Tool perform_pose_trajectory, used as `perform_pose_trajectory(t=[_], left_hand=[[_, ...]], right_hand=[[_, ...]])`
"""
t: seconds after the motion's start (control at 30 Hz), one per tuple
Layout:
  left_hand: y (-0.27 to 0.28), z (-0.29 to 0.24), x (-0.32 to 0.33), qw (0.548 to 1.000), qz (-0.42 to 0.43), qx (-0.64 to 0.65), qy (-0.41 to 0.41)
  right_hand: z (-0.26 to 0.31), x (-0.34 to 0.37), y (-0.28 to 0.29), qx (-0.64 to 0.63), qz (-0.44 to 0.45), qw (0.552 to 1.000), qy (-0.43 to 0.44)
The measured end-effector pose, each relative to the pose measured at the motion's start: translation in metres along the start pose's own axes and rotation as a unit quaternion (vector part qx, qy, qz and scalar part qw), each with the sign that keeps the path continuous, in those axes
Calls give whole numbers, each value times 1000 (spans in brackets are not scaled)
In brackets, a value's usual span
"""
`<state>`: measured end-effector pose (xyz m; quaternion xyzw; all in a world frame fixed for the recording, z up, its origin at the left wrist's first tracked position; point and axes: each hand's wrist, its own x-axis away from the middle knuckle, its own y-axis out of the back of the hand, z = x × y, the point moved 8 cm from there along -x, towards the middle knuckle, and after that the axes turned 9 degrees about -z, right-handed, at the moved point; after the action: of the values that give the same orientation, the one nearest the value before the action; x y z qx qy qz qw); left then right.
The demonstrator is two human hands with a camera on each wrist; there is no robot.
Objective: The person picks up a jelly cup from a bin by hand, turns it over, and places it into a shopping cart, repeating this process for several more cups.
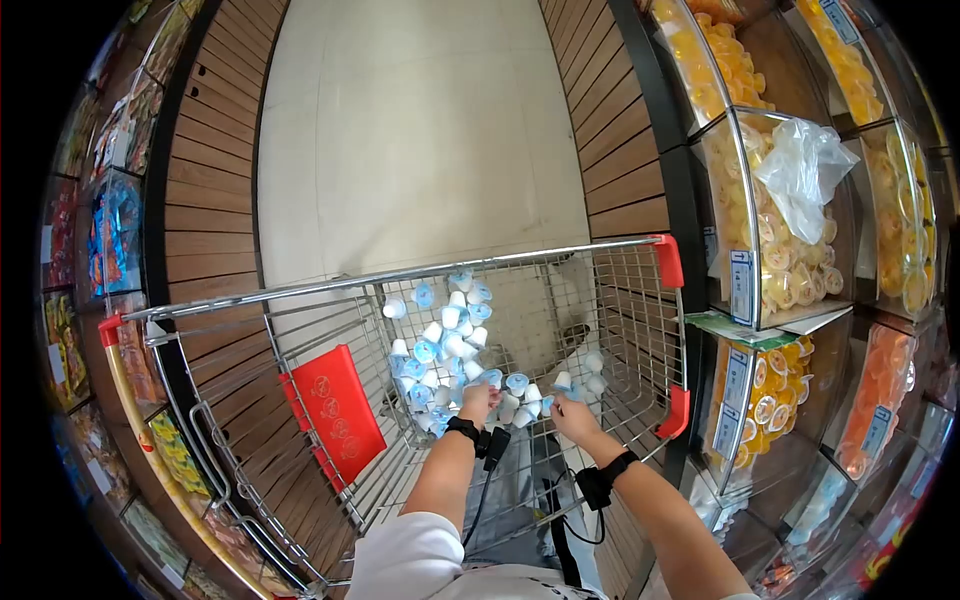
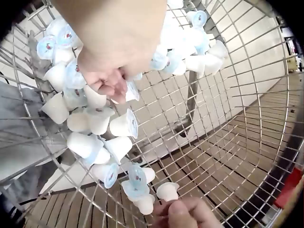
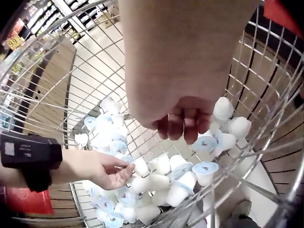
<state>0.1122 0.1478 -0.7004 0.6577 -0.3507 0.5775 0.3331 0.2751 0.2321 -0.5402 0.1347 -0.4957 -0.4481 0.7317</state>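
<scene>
A wire shopping cart [image 1: 640, 330] stands before me, with many small white jelly cups [image 1: 455, 345] with pale-blue lids loose in its basket. My left hand [image 1: 480, 400] reaches into the pile, fingers curled at a jelly cup [image 2: 132, 92]; in the right wrist view its thumb and fingertips meet the side of a cup [image 3: 140, 166]. To its right, my right hand [image 1: 575, 418] is low over the basket with curled fingers. In the left wrist view its thumb and finger pinch at the narrow end of another jelly cup [image 2: 167, 191]. Its palm partly hides what lies under it.
A red panel [image 1: 335, 415] hangs on the cart's left side. Along the right run clear bins of yellow and orange jelly cups [image 1: 790, 270], with a plastic bag [image 1: 805, 175] on one. Packaged snacks [image 1: 115, 235] fill the left shelves. Pale floor [image 1: 420, 130] lies ahead.
</scene>
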Motion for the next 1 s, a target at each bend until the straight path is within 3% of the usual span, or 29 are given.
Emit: perform_pose_trajectory(t=[0.1,0.2,0.4,0.5,0.53,0.63,0.8,0.9,1.0], left_hand=[[8,18,-40,998,-33,-34,-43],[2,4,-28,992,-40,-75,-89],[-87,-98,190,923,202,-169,-279],[-118,-115,303,866,308,-231,-319],[-127,-117,338,850,329,-241,-334],[-150,-103,433,802,379,-281,-365],[-174,-44,545,705,462,-336,-420],[-185,-8,589,677,487,-319,-450],[-198,17,634,644,461,-314,-523]], right_hand=[[-7,8,5,-20,-4,1000,2],[7,20,32,-52,-22,998,9],[32,49,118,-165,-126,978,10],[48,84,170,-365,-117,923,-35],[56,100,192,-403,-141,904,-8],[68,153,244,-491,-182,851,47],[78,260,304,-440,-187,871,108],[78,322,318,-354,-170,906,158],[71,380,328,-461,-205,850,152]])
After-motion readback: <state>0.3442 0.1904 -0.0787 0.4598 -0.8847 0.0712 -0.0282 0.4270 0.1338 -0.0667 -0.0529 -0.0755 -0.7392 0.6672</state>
